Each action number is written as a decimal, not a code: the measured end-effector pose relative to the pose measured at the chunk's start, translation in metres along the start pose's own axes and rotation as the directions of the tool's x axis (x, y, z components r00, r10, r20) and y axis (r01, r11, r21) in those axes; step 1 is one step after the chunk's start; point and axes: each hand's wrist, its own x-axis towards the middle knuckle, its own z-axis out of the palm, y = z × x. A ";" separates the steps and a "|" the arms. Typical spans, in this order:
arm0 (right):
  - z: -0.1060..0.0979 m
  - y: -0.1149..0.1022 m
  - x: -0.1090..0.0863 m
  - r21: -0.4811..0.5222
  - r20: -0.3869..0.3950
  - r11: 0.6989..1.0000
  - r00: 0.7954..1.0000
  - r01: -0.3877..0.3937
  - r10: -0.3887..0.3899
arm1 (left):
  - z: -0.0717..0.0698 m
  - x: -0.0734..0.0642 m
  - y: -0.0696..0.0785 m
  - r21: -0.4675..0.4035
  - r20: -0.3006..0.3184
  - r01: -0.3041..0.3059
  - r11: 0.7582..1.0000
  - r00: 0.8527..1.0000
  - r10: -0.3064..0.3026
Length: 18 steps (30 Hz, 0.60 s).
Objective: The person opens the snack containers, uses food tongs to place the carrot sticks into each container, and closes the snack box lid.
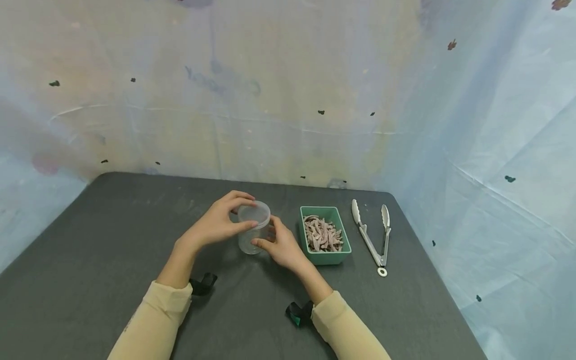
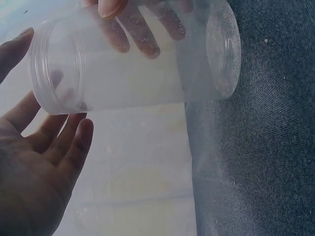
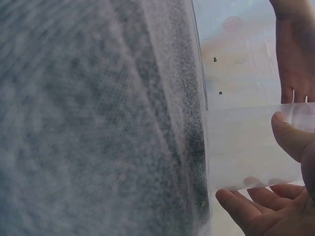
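A clear plastic jar [image 1: 246,242] stands upright near the middle of the dark table, its translucent lid [image 1: 253,212] on top. From the left, my left hand [image 1: 218,220] grips the lid's rim, thumb on the near side and fingers on the far side. My right hand [image 1: 284,245] holds the jar's body from the right, with the thumb in front and the fingers behind. In the left wrist view, the right fingers show through the clear wall of the jar [image 2: 142,81]. No contents show inside it.
Right of the jar, a green rectangular container [image 1: 327,258] holds shredded greyish-brown strips [image 1: 322,234]. Metal tongs [image 1: 371,245] lie spread on the table [image 1: 112,240] farther right. Plastic sheeting [image 1: 270,100] hangs behind the table and along its right side.
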 end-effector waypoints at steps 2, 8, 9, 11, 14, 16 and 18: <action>0.000 0.000 0.000 -0.001 0.002 1.000 1.000 -0.002 0.002 | 0.002 0.001 0.001 0.004 -0.019 0.010 1.000 1.000 -0.010; -0.001 -0.001 0.000 0.000 0.007 1.000 1.000 -0.005 0.005 | 0.007 0.003 0.002 0.045 -0.074 0.043 0.998 0.996 -0.039; -0.001 -0.001 0.000 0.001 0.008 1.000 1.000 -0.006 0.006 | 0.008 0.003 0.002 0.052 -0.079 0.055 0.997 0.996 -0.051; -0.001 -0.002 0.000 0.005 0.010 1.000 1.000 -0.006 0.006 | 0.009 0.004 0.003 0.063 -0.085 0.077 0.995 0.994 -0.071; -0.001 -0.002 0.001 0.004 0.009 1.000 1.000 0.000 0.000 | 0.010 0.005 0.003 0.065 -0.086 0.094 0.993 0.992 -0.088; -0.001 -0.002 0.001 -0.002 0.006 1.000 1.000 0.001 -0.001 | 0.009 0.004 0.002 0.062 -0.079 0.078 0.995 0.994 -0.073; -0.001 -0.001 0.001 -0.006 0.005 1.000 1.000 0.003 -0.003 | 0.007 0.004 0.000 0.047 -0.060 0.054 0.997 0.997 -0.051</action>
